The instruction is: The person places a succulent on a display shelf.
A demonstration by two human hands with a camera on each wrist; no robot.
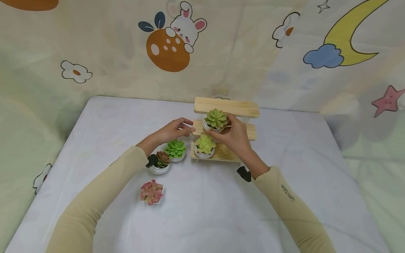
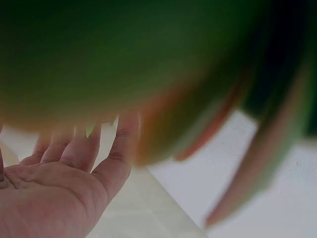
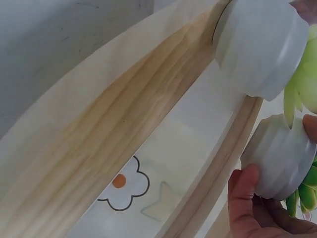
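My right hand [image 1: 237,135] grips a white pot with a green rosette succulent [image 1: 216,119] at the middle tier of a three-tier wooden stand [image 1: 226,106]. In the right wrist view, thumb and fingers curl round this white pot [image 3: 278,157]. On the stand's lowest tier, toward its left end, sits a yellow-green potted succulent [image 1: 204,144]. My left hand [image 1: 175,131] hovers by the left end of the middle tier with nothing in its grasp. Its palm and loosely bent fingers [image 2: 116,148] show in the left wrist view, partly covered by blurred leaves close to the camera.
Left of the stand, under the left forearm, are a bright green potted succulent [image 1: 175,148] and a reddish-brown one [image 1: 162,160]. A pink succulent [image 1: 152,192] lies nearer the front of the white-covered table [image 1: 205,215]. A patterned cloth [image 1: 112,44] hangs behind.
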